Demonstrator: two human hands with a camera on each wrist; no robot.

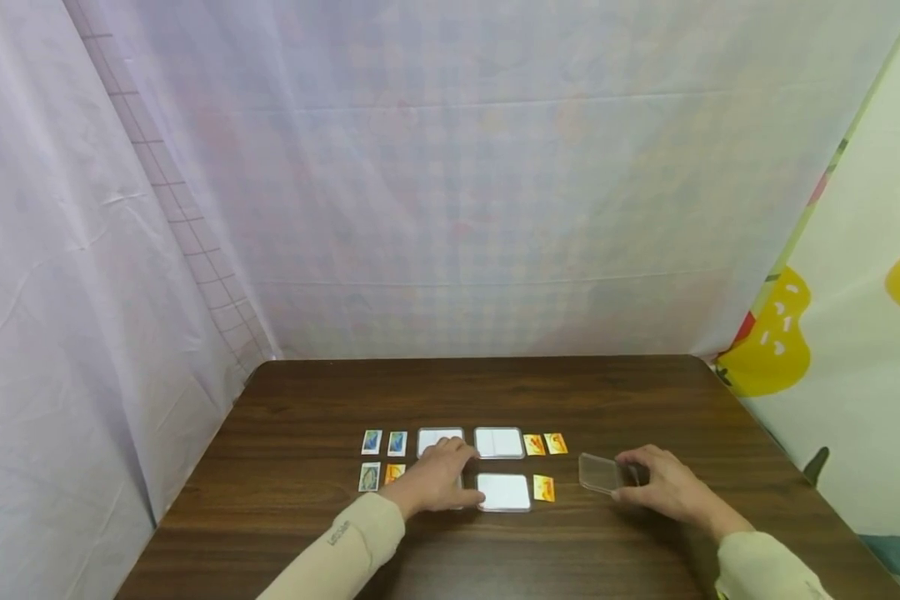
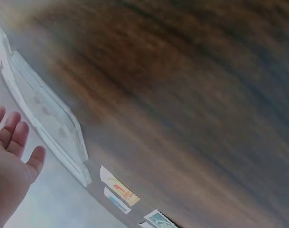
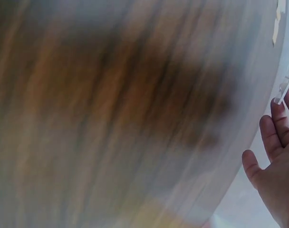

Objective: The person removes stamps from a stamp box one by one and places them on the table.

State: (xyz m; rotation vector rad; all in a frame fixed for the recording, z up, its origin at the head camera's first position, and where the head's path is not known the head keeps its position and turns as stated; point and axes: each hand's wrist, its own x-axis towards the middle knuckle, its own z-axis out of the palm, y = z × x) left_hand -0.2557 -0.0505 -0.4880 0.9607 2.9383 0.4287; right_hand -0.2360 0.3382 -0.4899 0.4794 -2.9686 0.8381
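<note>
My right hand (image 1: 663, 483) pinches a clear plastic case lid (image 1: 598, 472) by its right edge, just above the table. In the right wrist view a sliver of the lid (image 3: 283, 90) shows at the fingertips. My left hand (image 1: 441, 477) is spread over the left-hand cases and largely hides the lower one; whether it touches them I cannot tell. Clear cases with white inserts lie in two rows, among them the upper right case (image 1: 498, 442), the lower right case (image 1: 503, 492) and the upper left case (image 1: 440, 433).
Blue stamps (image 1: 397, 443) and a greenish stamp (image 1: 370, 477) lie left of the cases, with an orange stamp (image 1: 394, 472) by my left wrist. More orange stamps (image 1: 555, 443) lie to the right. The brown wooden table (image 1: 330, 392) meets white curtains (image 1: 465, 208) at the back.
</note>
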